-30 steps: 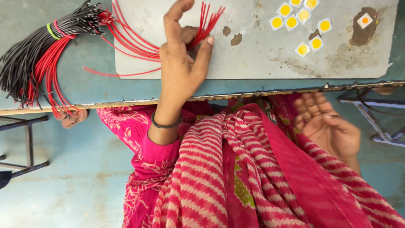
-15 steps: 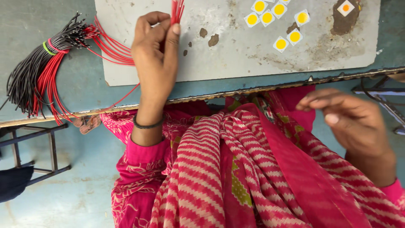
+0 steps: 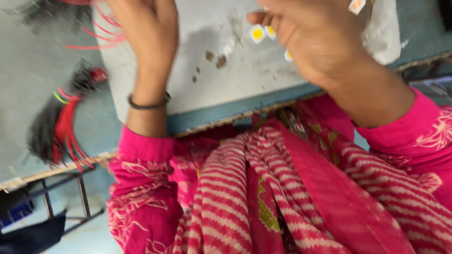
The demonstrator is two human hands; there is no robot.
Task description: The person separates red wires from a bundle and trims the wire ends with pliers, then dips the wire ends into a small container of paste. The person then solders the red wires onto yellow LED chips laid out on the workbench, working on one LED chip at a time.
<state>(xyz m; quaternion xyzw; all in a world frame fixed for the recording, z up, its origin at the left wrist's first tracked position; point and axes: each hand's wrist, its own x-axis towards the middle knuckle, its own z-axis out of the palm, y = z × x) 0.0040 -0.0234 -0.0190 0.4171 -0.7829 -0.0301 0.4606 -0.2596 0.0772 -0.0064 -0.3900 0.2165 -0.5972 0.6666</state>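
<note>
Both my hands up on the grey board, picking.

Far left lies one bundle of red and black wires (image 3: 59,127); my left hand (image 3: 146,33) covers loose red wires (image 3: 101,35), grip hidden. My right hand (image 3: 310,37) hovers, fingers curled, beside four yellow-centred squares (image 3: 257,33); a careful pinch comes next.

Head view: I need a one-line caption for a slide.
Left hand at red wires, right hand over yellow-centred white squares on a pale board.
</note>
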